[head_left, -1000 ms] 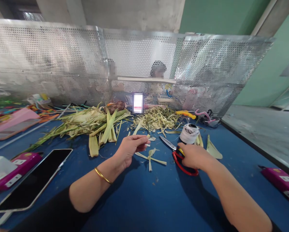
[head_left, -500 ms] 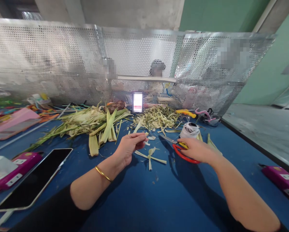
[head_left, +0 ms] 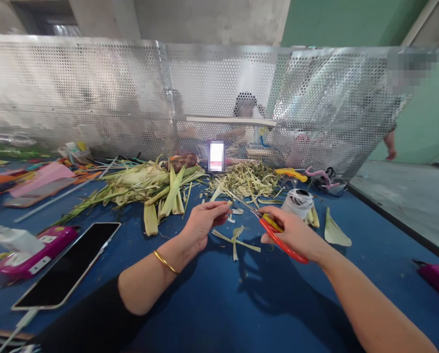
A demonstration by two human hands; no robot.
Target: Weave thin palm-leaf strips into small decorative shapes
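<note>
Head view: scissors (head_left: pixel 278 239) in my right hand (head_left: pixel 291 229), a pale leaf bit (head_left: pixel 230 202) in my left (head_left: pixel 207 218)

I have the right hand closed around the red and yellow handles of the scissors, above the middle of the blue bench (head_left: pixel 205 306), blades angled toward the far edge and to the left. My left hand is pinched, thumb against fingers, on the small leaf bit near the blades; I cannot tell whether blade and leaf touch. A leaf cross (head_left: pixel 235 241) lies flat on the bench between the hands, on their near side.

Just beyond the right hand stands a spool of white thread (head_left: pixel 299 202), and a broad pale leaf piece (head_left: pixel 335 230) lies toward the right edge. Along the far edge, before the perforated screen (head_left: pixel 112 88), I see a heap of husks (head_left: pixel 138 184) left of centre, a pile of shredded strips (head_left: pixel 247 179) to its right, then a yellow-handled tool (head_left: pixel 291 174). A dark-screened phone (head_left: pixel 68 264) lies toward the near left corner, just beside a purple power strip (head_left: pixel 39 252). Another purple strip (head_left: pixel 438 279) sits by the right edge, partly out of view.
</note>
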